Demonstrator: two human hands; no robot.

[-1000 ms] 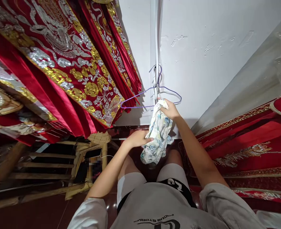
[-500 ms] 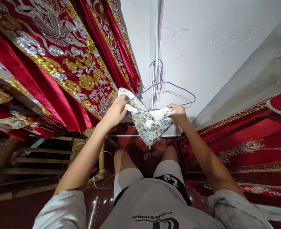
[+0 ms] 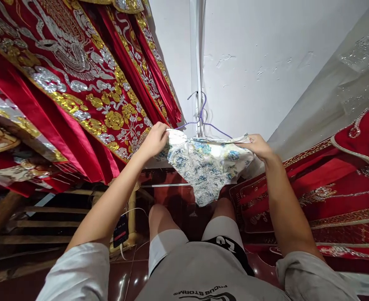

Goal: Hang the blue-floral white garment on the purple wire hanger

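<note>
A white garment [image 3: 203, 171] with a blue and yellow floral print is spread between my two hands, hanging down to a rounded point. My left hand [image 3: 156, 140] is closed on its upper left edge, fingers curled over the cloth. At the upper right corner, my right hand [image 3: 258, 146] pinches the fabric. A purple wire hanger [image 3: 202, 110] sits at the garment's top; its hook and sloping shoulders show, while the lower part is hidden by the cloth. The hook is beside a white vertical strip, and whether it catches on anything I cannot tell.
Red embroidered garments [image 3: 112, 96] hang close on the left, and more red garments [image 3: 337, 184] hang on the right. A white wall [image 3: 250, 62] stands ahead. Lower left are a bamboo chair [image 3: 46, 223] and a phone [image 3: 120, 232] with a white cable.
My right hand has moved right, stretching the garment wider. The cloth now covers the hanger's bottom and right end, which showed before. The view has shifted slightly.
</note>
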